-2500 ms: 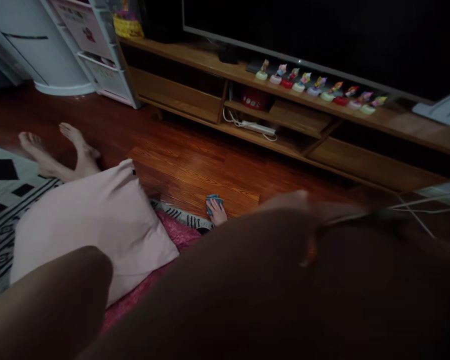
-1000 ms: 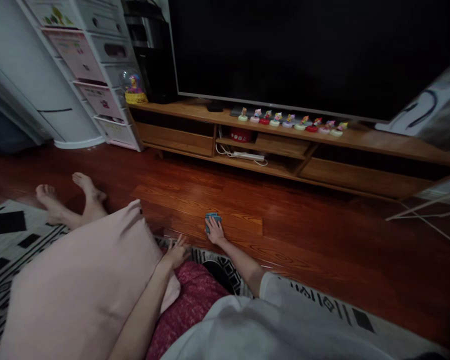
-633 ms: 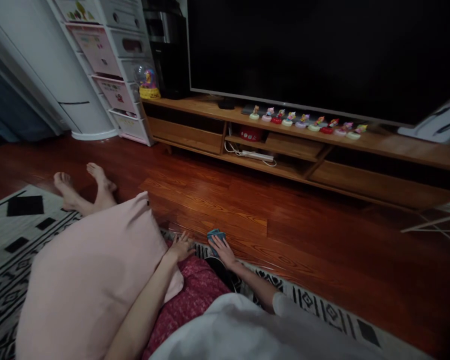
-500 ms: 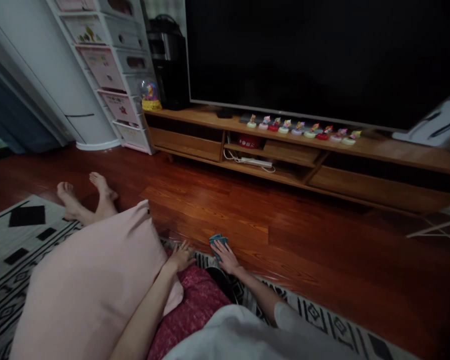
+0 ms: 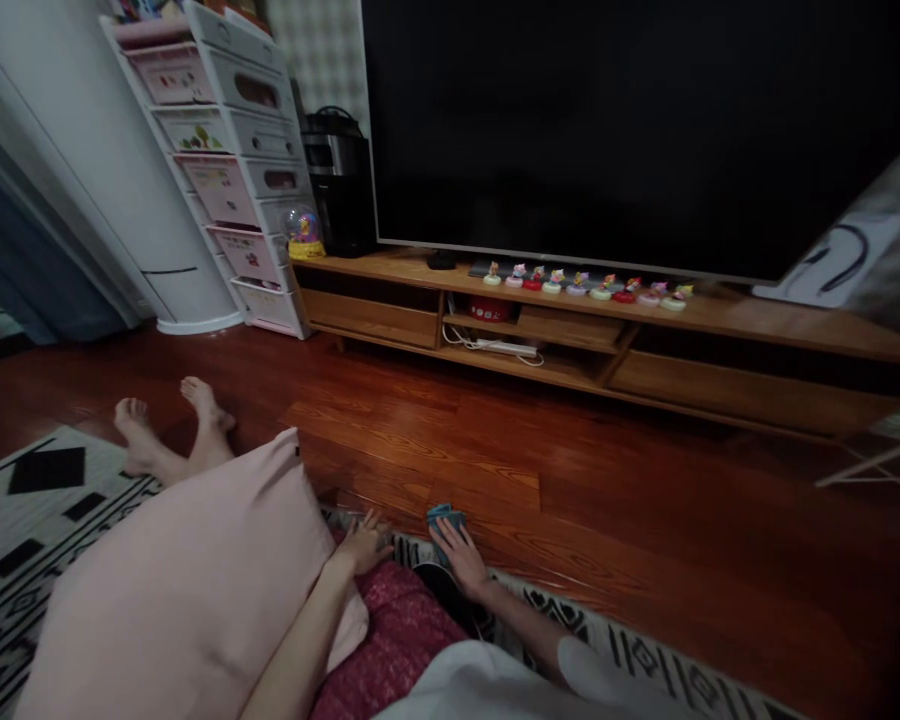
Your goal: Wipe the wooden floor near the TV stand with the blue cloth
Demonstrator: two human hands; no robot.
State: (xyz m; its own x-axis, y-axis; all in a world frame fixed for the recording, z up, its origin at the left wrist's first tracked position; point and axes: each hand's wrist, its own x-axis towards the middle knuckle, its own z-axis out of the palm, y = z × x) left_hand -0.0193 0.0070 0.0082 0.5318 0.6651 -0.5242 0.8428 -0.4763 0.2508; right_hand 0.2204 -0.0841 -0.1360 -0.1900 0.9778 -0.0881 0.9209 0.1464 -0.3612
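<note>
My right hand (image 5: 461, 553) lies flat with its fingers stretched out over a folded teal cloth (image 5: 445, 513), which rests at the edge between the wooden floor and the rug. Part of the cloth is hidden beneath the fingers. To its left, my left hand (image 5: 367, 543) has its fingers spread and holds nothing; it is beside the pink cushion (image 5: 187, 570) and the dark red fabric (image 5: 397, 620) over my lap. Whether that palm presses on the fabric or the rug, I cannot tell.
Wooden floor (image 5: 510, 460) stretches to a low TV stand (image 5: 390, 320) bearing a large television (image 5: 570, 130) and a row of small figurines (image 5: 577, 283). A drawer tower (image 5: 247, 170) stands at the left. Bare feet (image 5: 202, 405) extend past the patterned rug (image 5: 67, 470).
The view has tilted up slightly, so everything sits lower in the picture. My right hand still lies on the cloth, and my left hand keeps its place beside the cushion.
</note>
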